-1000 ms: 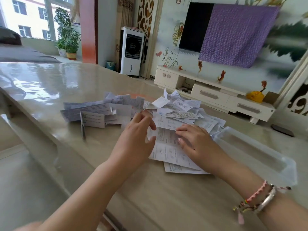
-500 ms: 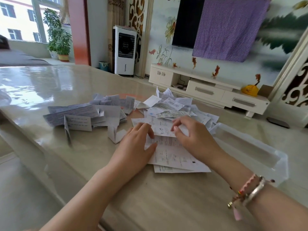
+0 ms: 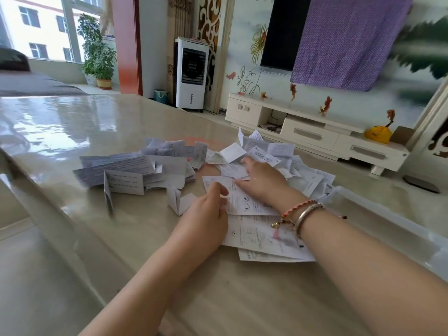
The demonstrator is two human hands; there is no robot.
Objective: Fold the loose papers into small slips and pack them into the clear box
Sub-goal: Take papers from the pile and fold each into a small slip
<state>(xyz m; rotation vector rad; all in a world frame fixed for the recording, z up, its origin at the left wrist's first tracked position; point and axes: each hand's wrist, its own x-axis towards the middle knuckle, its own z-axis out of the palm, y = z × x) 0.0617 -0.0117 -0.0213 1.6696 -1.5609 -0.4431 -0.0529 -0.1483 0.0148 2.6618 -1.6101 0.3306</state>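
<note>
Clear box [image 3: 378, 215] beside loose papers [image 3: 303, 175]

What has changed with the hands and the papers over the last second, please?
The right hand has reached farther from the person into the loose papers, fingers spread flat. The left hand stays at the near sheet, thumb and fingers at its left edge. The folded slips and the clear box lie as before.

Both hands on loose papers [image 3: 244, 202] — clear box [image 3: 388, 214] just beside.
</note>
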